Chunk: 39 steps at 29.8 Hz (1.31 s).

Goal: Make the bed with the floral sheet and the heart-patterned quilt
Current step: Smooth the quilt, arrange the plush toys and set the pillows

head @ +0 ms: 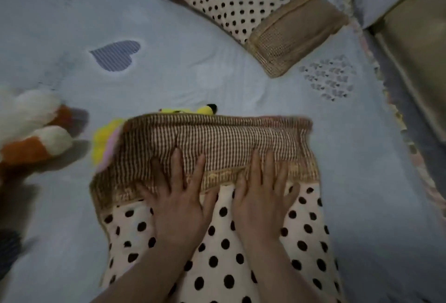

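Flat, both hands (179,202) (261,202) press a pillow (217,249) atop the quilt (169,80).

We see the quilt (217,66) in pale blue, with a blue-striped heart (115,55) and a heart of small grey motifs (328,76). On it, the near pillow (217,242) is cream with dark polka dots and a brown-and-cream checked band, and the far pillow (243,5) matches. Left of the near pillow we see a yellow-and-pink plush (106,143) and an orange-and-white plush (31,136).
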Motion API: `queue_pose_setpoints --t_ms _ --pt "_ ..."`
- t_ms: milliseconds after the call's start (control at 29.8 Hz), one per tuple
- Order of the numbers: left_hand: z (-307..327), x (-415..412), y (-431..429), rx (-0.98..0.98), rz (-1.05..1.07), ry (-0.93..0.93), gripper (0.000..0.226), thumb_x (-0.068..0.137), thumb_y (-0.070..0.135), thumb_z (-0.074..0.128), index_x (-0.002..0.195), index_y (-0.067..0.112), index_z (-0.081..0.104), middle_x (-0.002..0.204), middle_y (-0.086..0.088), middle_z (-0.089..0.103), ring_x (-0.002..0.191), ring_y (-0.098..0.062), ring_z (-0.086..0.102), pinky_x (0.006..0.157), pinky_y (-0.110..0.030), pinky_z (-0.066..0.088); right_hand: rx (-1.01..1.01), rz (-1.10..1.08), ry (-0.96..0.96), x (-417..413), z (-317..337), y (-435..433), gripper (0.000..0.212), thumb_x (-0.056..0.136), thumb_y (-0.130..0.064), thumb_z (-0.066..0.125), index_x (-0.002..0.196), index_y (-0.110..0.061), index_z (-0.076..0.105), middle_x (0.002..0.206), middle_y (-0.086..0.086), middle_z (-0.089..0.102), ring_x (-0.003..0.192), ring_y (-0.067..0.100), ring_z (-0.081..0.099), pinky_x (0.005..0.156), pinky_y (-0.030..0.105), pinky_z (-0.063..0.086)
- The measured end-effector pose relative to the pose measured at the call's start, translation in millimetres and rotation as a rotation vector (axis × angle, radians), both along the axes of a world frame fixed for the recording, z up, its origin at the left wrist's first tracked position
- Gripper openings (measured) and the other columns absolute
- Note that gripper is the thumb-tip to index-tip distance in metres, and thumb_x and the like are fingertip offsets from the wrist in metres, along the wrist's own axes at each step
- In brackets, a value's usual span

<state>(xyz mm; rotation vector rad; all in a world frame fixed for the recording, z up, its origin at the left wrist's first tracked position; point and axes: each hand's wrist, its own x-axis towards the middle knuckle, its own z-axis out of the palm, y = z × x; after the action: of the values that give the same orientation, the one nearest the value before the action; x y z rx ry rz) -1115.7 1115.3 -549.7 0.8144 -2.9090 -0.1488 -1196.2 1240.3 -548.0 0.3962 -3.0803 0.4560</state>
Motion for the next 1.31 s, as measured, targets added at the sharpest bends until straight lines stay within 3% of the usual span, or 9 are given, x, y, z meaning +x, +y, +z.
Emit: queue_pose_setpoints --t_ms 101,235,402,570,737,939,1039,1140,1307 --pt "-26 -17 -8 0.011 -0.002 -0.036 0.066 0.095 0.066 0.018 0.155 0.04 0.013 0.165 -0.008 -0.002 0.147 -0.048 0.002 0.108 -0.077 0.0 0.059 -0.002 -0.091 -18 -24 -11 0.06 0.101 -0.054 0.012 0.157 -0.034 0.002 0.164 -0.006 -0.003 0.152 0.028 -0.004 0.117 0.062 0.0" --pt "21 -11 4 0.078 0.019 -0.028 0.068 0.094 0.071 0.01 0.155 0.042 0.008 0.165 -0.002 -0.009 0.149 -0.04 -0.013 0.109 -0.075 0.004 -0.013 0.093 -0.268 -21 35 11 0.06 0.1 -0.057 0.008 0.155 -0.039 -0.002 0.165 -0.007 -0.008 0.151 0.027 -0.01 0.118 0.062 0.001" --pt "94 32 40 0.079 -0.028 0.21 0.066 0.098 0.063 0.02 0.157 0.033 0.013 0.165 -0.006 -0.003 0.149 -0.043 -0.009 0.114 -0.065 -0.01 -0.233 -0.059 0.238 38 116 59 0.059 0.1 -0.047 0.028 0.155 -0.026 0.02 0.164 0.008 0.015 0.15 0.038 0.006 0.116 0.06 0.01" --pt "-12 62 44 0.104 -0.086 -0.152 0.063 0.1 0.06 0.019 0.156 0.036 0.006 0.164 -0.006 0.004 0.148 -0.045 0.001 0.109 -0.075 0.005 0.124 0.08 -0.132 88 1 41 0.062 0.099 -0.055 0.028 0.157 -0.033 0.017 0.165 0.001 0.005 0.151 0.036 0.004 0.113 0.07 0.009" --pt "25 43 40 0.184 -0.074 -0.172 0.063 0.097 0.066 0.012 0.155 0.043 -0.002 0.166 0.0 -0.005 0.149 -0.037 -0.015 0.111 -0.071 -0.002 0.077 0.133 -0.266 62 35 44 0.061 0.1 -0.06 0.018 0.155 -0.04 0.002 0.165 -0.006 -0.007 0.151 0.03 -0.008 0.114 0.067 0.006" --pt "100 130 101 0.26 -0.021 0.076 0.063 0.101 0.059 0.016 0.157 0.034 0.005 0.165 0.001 -0.007 0.15 -0.034 -0.014 0.116 -0.06 -0.011 -0.126 -0.062 0.151 137 119 106 0.057 0.103 -0.047 0.027 0.156 -0.029 0.018 0.164 0.005 0.01 0.15 0.038 0.001 0.118 0.063 0.005" --pt "42 175 126 0.234 -0.156 -0.206 0.062 0.102 0.057 0.016 0.157 0.031 0.008 0.165 -0.003 -0.002 0.15 -0.038 -0.006 0.111 -0.073 0.007 0.134 0.049 -0.132 187 54 123 0.057 0.103 -0.051 0.02 0.157 -0.032 0.014 0.165 0.002 0.007 0.15 0.039 0.003 0.113 0.069 0.014" --pt "19 161 122 0.276 -0.116 -0.311 0.061 0.102 0.059 0.014 0.157 0.036 0.0 0.166 -0.002 -0.004 0.15 -0.036 -0.008 0.111 -0.073 0.005 0.2 0.047 -0.327 172 26 117 0.057 0.102 -0.056 0.016 0.156 -0.039 0.007 0.165 -0.003 0.005 0.15 0.036 0.003 0.113 0.068 0.013" --pt "96 177 122 0.35 -0.176 -0.104 0.065 0.098 0.064 0.009 0.157 0.034 0.006 0.166 -0.001 -0.003 0.15 -0.033 -0.016 0.115 -0.067 -0.004 -0.02 0.056 -0.105 184 107 143 0.06 0.101 -0.056 0.017 0.156 -0.033 0.014 0.165 0.004 0.007 0.151 0.034 0.0 0.117 0.063 0.009"
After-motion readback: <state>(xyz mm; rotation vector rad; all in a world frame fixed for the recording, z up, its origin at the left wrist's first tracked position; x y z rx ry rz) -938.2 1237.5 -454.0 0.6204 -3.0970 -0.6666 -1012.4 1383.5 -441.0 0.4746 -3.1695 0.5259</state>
